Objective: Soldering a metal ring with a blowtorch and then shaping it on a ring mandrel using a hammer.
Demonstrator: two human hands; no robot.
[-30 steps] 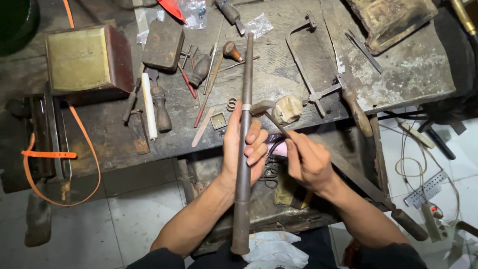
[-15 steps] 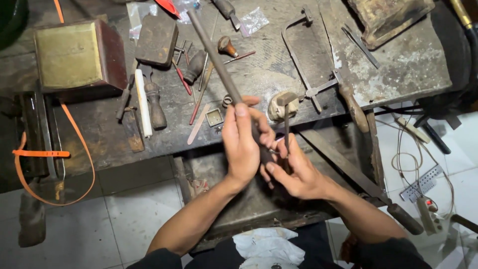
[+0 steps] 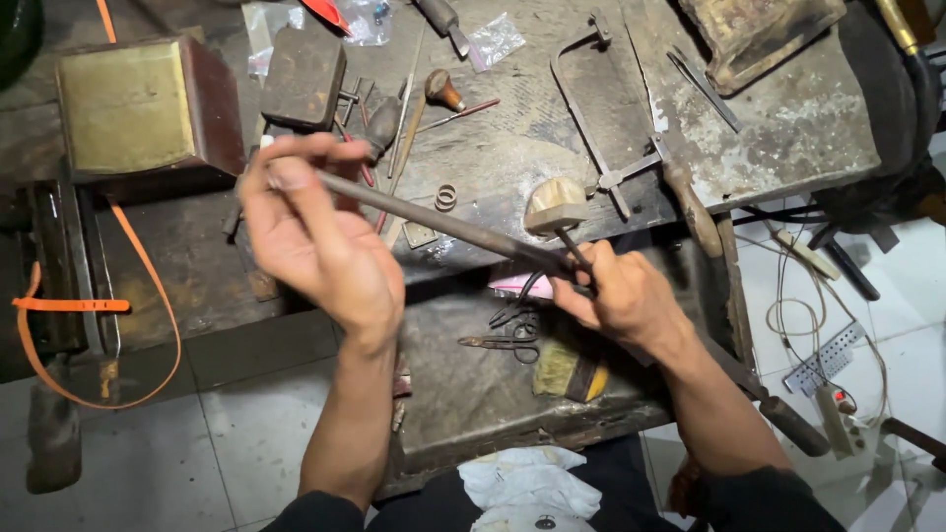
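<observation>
- Pinched at its far-left end by the left hand (image 3: 320, 246), one long tapered steel rod (image 3: 443, 225) slants over the bench to the right hand (image 3: 616, 296).
- Right hand grips one small wooden-headed mallet (image 3: 555, 205) against the rod.
- Risk: the thin fingertip pinch could let the rod slip or swing onto the two rings (image 3: 446, 197) nearby.
- One pair of scissors (image 3: 503, 340) lies in the near tray.

rod (image 3: 434, 219): spans between left hand (image 3: 315, 236) and right hand (image 3: 616, 296), above the bench's (image 3: 788, 128) front edge
mallet (image 3: 555, 205): on the bench, just behind the right hand
rings (image 3: 446, 197): on the bench, behind the rod
saw frame (image 3: 611, 118): right of the mallet
box (image 3: 138, 103): far left, behind the left hand
scissors (image 3: 507, 330): in the tray (image 3: 473, 404) below the bench, left of the right hand
</observation>
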